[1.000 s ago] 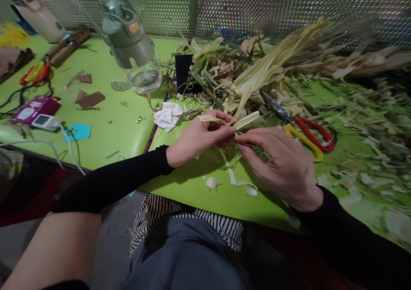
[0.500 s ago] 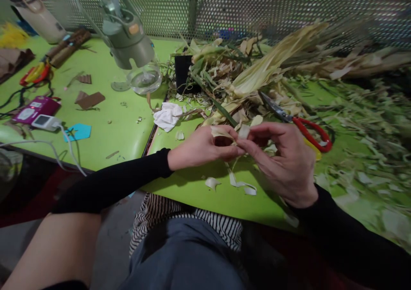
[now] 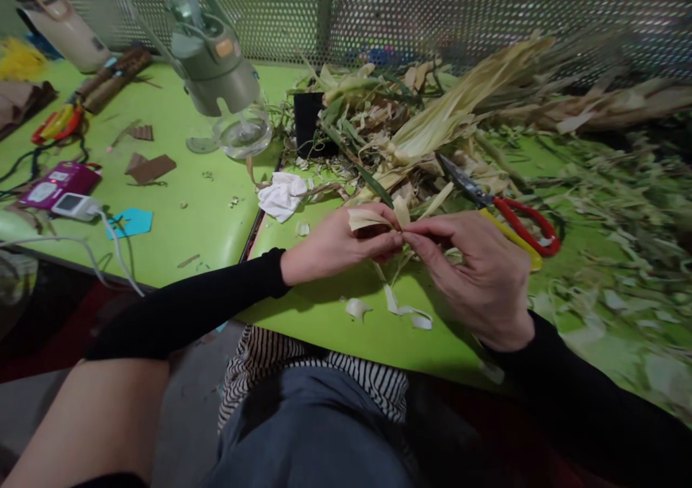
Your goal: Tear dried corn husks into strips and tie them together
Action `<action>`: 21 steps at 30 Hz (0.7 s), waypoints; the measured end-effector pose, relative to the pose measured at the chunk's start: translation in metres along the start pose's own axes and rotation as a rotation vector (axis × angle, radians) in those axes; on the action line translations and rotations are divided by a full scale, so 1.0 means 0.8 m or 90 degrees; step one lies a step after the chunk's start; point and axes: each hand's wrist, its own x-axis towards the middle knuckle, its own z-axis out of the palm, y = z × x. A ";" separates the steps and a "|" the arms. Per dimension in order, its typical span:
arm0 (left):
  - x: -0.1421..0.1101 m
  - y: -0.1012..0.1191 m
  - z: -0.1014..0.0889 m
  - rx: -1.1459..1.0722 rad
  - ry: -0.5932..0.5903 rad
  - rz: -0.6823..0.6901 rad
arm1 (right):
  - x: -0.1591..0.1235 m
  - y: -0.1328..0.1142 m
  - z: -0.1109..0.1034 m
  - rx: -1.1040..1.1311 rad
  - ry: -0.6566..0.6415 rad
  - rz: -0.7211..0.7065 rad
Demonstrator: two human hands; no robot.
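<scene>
Husk strips (image 3: pixel 361 218) are held above the desk (image 3: pixel 324 308) near its front edge, the left hand (image 3: pixel 342 246) and right hand (image 3: pixel 478 279) each pinching them, fingertips closed; scissors (image 3: pixel 502 205) lie beyond.

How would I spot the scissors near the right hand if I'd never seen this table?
On the green table, find the big heap of dry husks. Scissors lie at its near edge, just beyond the right hand. One red handle and one yellow set them apart from the dull leaves.
</scene>
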 end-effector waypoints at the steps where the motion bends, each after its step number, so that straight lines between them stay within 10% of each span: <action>1: 0.000 0.000 0.000 0.006 0.000 0.004 | 0.000 0.000 0.000 0.000 0.001 -0.001; 12: 0.000 0.003 0.003 -0.038 0.047 0.018 | -0.005 0.011 0.009 0.150 0.003 0.169; 21: 0.001 0.001 0.005 -0.198 -0.014 -0.132 | 0.001 0.008 0.001 -0.012 0.029 -0.029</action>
